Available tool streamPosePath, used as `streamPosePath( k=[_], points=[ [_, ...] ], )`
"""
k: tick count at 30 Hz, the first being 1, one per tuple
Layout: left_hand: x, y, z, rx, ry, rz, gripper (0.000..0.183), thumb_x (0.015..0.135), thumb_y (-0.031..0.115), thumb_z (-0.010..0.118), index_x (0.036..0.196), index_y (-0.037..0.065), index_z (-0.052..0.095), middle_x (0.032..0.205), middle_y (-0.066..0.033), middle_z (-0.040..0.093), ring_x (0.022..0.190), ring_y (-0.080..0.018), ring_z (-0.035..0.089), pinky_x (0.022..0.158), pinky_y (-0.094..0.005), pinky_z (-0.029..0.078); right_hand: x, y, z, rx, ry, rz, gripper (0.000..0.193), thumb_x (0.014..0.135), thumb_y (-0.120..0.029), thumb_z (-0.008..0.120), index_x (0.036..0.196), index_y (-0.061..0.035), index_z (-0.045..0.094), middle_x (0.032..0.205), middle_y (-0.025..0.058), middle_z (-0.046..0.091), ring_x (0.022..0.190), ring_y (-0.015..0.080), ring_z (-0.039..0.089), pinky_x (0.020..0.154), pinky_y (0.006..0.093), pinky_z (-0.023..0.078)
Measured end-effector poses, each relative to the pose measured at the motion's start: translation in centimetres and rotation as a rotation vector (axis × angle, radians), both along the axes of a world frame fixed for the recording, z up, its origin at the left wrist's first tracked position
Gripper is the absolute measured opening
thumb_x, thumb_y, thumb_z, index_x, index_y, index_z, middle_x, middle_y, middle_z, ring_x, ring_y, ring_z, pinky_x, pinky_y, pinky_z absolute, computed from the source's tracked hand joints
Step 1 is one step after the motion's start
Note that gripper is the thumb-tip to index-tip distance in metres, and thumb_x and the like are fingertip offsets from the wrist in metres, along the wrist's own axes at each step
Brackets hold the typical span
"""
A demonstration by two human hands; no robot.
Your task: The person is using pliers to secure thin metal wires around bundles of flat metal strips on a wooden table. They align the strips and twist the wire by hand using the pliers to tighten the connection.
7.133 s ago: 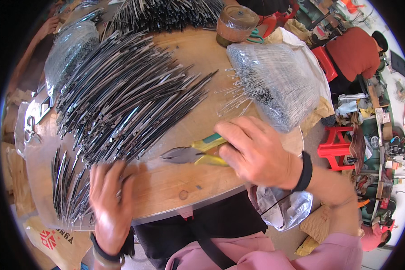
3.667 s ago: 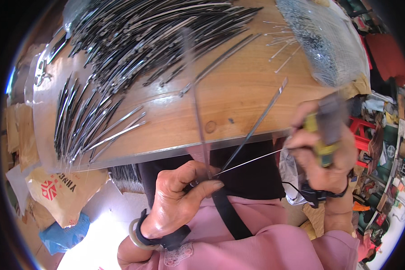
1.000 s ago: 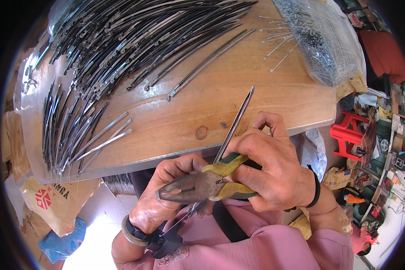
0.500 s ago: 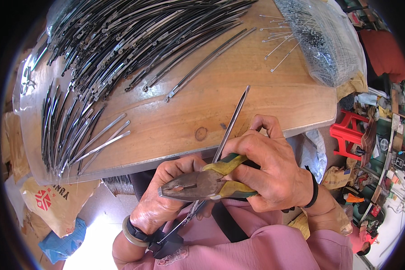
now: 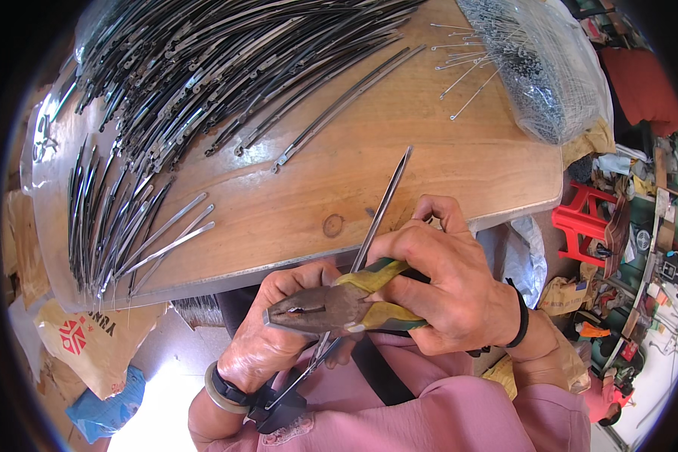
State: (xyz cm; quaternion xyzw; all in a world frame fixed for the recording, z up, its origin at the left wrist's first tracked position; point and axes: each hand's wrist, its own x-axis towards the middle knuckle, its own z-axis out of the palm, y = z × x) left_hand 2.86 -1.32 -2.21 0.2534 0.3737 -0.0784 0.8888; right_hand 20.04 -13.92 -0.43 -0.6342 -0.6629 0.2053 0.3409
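My right hand (image 5: 459,290) is wrapped round the yellow-and-green handles of a pair of combination pliers (image 5: 328,310). The pliers' dark jaws point left over my left hand (image 5: 260,331), with a small gap between them. Closed behind the jaws, my left hand grips a long, thin metal strip (image 5: 386,197). That strip slants from near my left wrist up over the table edge, passing behind the pliers, which hide its middle. A thinner piece of metal shows along its lower part. The left fingertips are partly hidden by the pliers.
On the wooden table (image 5: 459,169) lies a large heap of dark metal strips (image 5: 226,83). A smaller bunch of strips (image 5: 109,226) lies at left. Looped wire pins (image 5: 471,94) lie beside a clear plastic bag (image 5: 542,83). A red stool (image 5: 580,226) stands at right, a paper sack (image 5: 98,346) lower left.
The gap in the pliers' jaws looks slightly wider. The strip's upper tip and the pliers have shifted slightly left. Both hands keep their hold.
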Motion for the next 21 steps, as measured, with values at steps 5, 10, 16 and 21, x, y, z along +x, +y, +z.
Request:
streamPosePath(
  k=[5, 10, 16, 21],
  points=[
    [0.2, 0.0, 0.5, 0.019, 0.001, -0.011, 0.039, 0.07, 0.007, 0.076, 0.102, -0.005, 0.057, 0.074, -0.0086, 0.063, 0.051, -0.0157, 0.058, 0.04, -0.0257, 0.043, -0.3, -0.2, -0.5, 0.011, 0.016, -0.028, 0.017, 0.063, -0.003, 0.064, 0.079, 0.0009, 0.063, 0.089, 0.0108, 0.053, 0.075, 0.0256, 0.055, 0.084, 0.0489, 0.036],
    [-0.2, 0.3, 0.6, 0.055, -0.033, -0.067, 0.014, 0.082, 0.007, 0.069, 0.088, 0.001, 0.058, 0.071, -0.0053, 0.06, 0.056, -0.0124, 0.057, 0.048, -0.0241, 0.042, -0.3, -0.1, -0.7, 0.013, 0.014, -0.022, 0.021, 0.06, -0.002, 0.063, 0.08, 0.0014, 0.063, 0.089, 0.0115, 0.052, 0.074, 0.0256, 0.055, 0.084, 0.0484, 0.036],
    [-0.1, 0.7, 0.3, 0.158, -0.025, -0.176, 0.018, 0.08, 0.007, 0.07, 0.093, -0.002, 0.06, 0.071, -0.0043, 0.059, 0.056, -0.0119, 0.056, 0.048, -0.0248, 0.043, -0.4, -0.2, -1.2, 0.022, 0.004, -0.021, 0.023, 0.057, -0.003, 0.064, 0.079, 0.0002, 0.062, 0.092, 0.0116, 0.055, 0.075, 0.0255, 0.055, 0.083, 0.0475, 0.037],
    [0.0, 0.7, 0.6, 0.101, -0.01, -0.154, 0.024, 0.08, 0.009, 0.07, 0.098, -0.003, 0.061, 0.071, -0.0045, 0.059, 0.055, -0.0127, 0.056, 0.048, -0.0251, 0.043, -0.2, -0.4, -1.6, -0.001, -0.009, -0.003, 0.025, 0.054, -0.006, 0.067, 0.078, -0.002, 0.062, 0.099, 0.0118, 0.061, 0.079, 0.0259, 0.054, 0.081, 0.0474, 0.038]
  ],
)
